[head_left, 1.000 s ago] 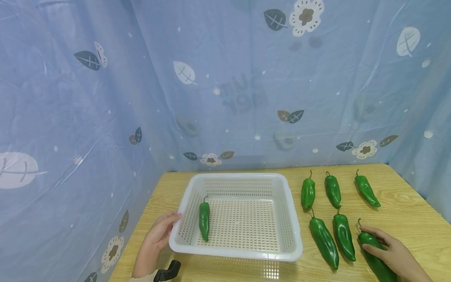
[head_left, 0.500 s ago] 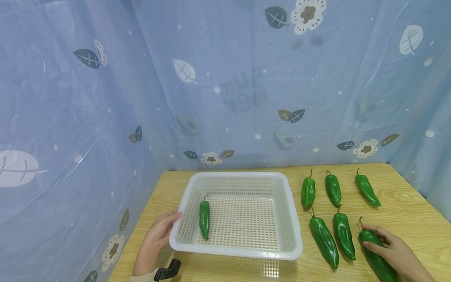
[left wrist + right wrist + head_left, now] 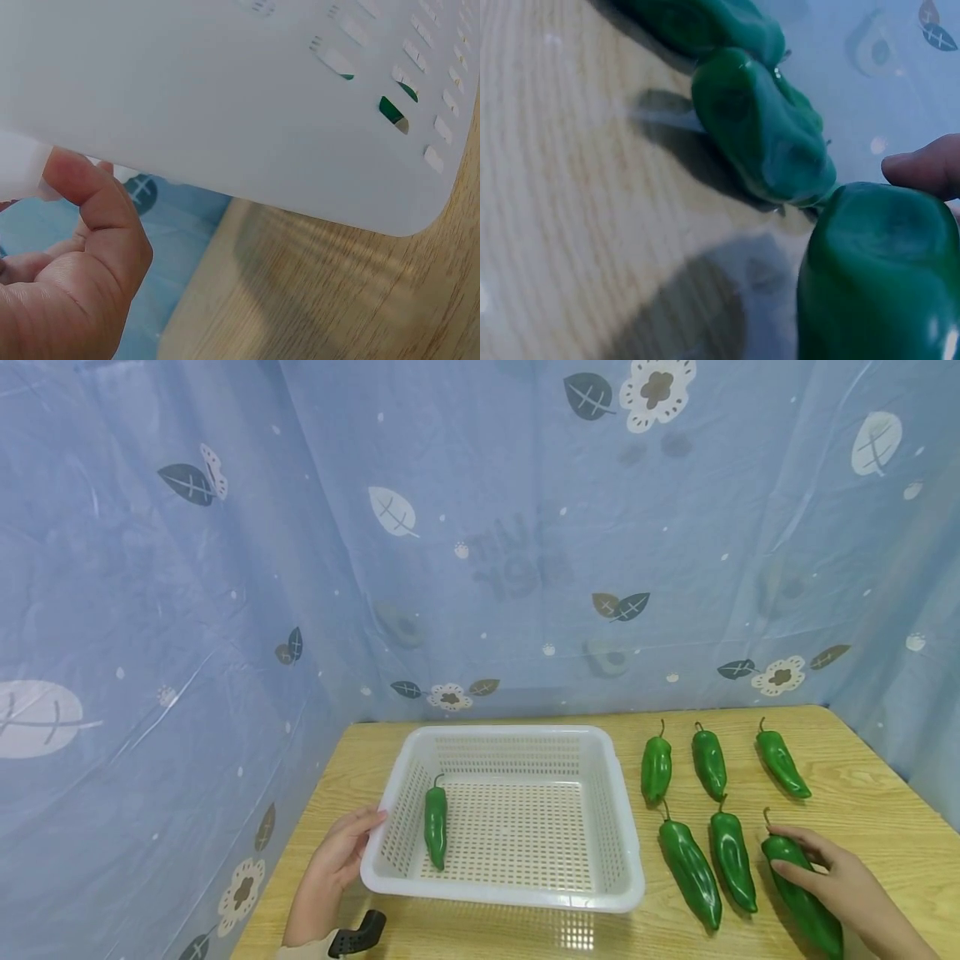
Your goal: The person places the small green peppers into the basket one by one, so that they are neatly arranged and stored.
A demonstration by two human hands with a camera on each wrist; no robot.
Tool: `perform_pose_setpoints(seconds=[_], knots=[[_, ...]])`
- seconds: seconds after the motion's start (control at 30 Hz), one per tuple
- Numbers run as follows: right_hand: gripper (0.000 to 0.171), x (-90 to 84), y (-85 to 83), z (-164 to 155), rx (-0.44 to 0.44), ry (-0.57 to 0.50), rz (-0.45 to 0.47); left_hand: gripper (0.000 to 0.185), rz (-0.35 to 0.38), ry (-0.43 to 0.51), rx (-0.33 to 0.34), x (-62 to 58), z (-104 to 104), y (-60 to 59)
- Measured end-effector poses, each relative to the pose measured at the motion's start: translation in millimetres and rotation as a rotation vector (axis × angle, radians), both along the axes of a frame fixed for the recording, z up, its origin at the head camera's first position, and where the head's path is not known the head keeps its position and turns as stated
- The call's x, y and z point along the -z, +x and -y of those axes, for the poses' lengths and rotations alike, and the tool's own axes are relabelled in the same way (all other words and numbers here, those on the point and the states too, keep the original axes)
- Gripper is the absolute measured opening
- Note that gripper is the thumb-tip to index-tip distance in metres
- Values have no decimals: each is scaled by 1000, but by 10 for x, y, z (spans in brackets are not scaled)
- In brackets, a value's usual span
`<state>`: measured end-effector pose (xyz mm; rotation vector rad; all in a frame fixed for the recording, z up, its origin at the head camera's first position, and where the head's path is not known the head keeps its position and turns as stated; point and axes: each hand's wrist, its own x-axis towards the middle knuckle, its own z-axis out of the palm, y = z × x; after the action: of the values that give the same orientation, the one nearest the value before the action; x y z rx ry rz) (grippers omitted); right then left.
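Note:
A white perforated basket (image 3: 510, 732) stands on the wooden table, with one green pepper (image 3: 435, 822) lying along its left side. My left hand (image 3: 333, 860) holds the basket's front-left rim; in the left wrist view the thumb (image 3: 97, 225) presses against the basket wall (image 3: 225, 97). My right hand (image 3: 840, 881) grips the front-right green pepper (image 3: 806, 902), fingers curled over it. The right wrist view shows that pepper's blunt end (image 3: 885, 277) close up, a fingertip (image 3: 926, 165) above it and a neighbouring pepper (image 3: 761, 127) behind.
Several more green peppers lie right of the basket: a back row (image 3: 656, 768), (image 3: 708, 764), (image 3: 782, 764) and two in front (image 3: 690, 872), (image 3: 733, 860). Blue patterned sheeting (image 3: 225, 568) walls the table (image 3: 862, 827) at back and left.
The pepper in my right hand has shifted a little away from me, its stem end now higher in the view. The left hand and basket have not moved.

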<state>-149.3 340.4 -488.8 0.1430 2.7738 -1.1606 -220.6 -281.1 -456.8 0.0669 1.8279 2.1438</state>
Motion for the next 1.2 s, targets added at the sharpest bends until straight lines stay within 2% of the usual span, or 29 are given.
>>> perform_pose_setpoints(seconds=[0.2,0.37,0.57,0.77,1.2], knots=[[71,-81,-8,35,-5,5,-40,46,0,2,-1,7,-4,-2],[68,-153,-16,68,-8,-43,-79,46,-3,10,9,11,6,-4],[61,-194,-46,169,-22,-86,-138,54,-15,-8,11,32,21,-9],[58,-219,-105,302,-28,-80,-192,56,-12,-14,1,61,23,-14],[58,-371,-193,674,-64,-142,-225,53,-13,2,31,41,29,-23]])
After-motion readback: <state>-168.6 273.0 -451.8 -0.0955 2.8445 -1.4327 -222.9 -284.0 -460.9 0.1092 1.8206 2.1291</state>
